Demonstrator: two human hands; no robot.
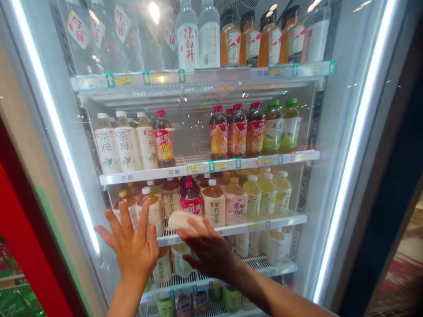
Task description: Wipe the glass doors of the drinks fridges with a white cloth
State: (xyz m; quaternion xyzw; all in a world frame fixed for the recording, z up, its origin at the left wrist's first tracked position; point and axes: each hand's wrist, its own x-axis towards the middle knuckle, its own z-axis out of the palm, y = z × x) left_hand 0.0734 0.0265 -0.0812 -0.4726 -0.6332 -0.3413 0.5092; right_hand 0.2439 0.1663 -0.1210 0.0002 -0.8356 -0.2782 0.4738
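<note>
My left hand (132, 246) is raised at the lower left with its fingers spread. It holds nothing and appears to rest flat against the glass door of a lit drinks cooler. Further right, my right hand (208, 248) reaches across with a pale cream cloth (183, 219) under its fingers, pressed toward the glass. Part of the cloth is hidden by the fingers. Behind the two hands, beyond the glass, are a red-labelled tea bottle (191, 202) and a cream-labelled tea bottle (214, 204).
Shelves of bottles fill the cooler; a middle shelf edge (224, 165) carries price tags. Bright light strips run down the left side (56, 114) and right side (355, 145). A red panel (20, 211) stands at the far left, a dark frame (383, 185) at the right.
</note>
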